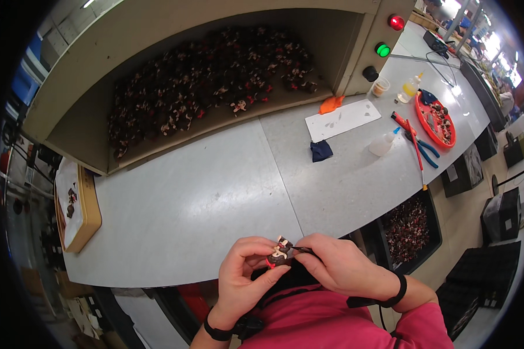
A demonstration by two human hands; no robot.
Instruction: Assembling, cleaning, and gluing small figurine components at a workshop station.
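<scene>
Close to my body, at the table's front edge, my left hand (241, 282) is closed round a small dark brown figurine (279, 256) with cream and red details. Its thumb and fingers pinch the figurine from the left and below. My right hand (349, 267) grips a thin, dark, pointed tool (303, 250), whose exact kind I cannot make out. The tool's tip touches or almost touches the figurine's right side. Part of the figurine is hidden behind my left fingers.
An open-fronted beige cabinet (355, 49) full of similar figurines stands on the grey table (204, 203). On the right lie a red tray (418, 116), blue-handled pliers (428, 152), a squeeze bottle (384, 143), a white card (355, 119) and a dark cloth (321, 150). A yellow tray (92, 218) sits left.
</scene>
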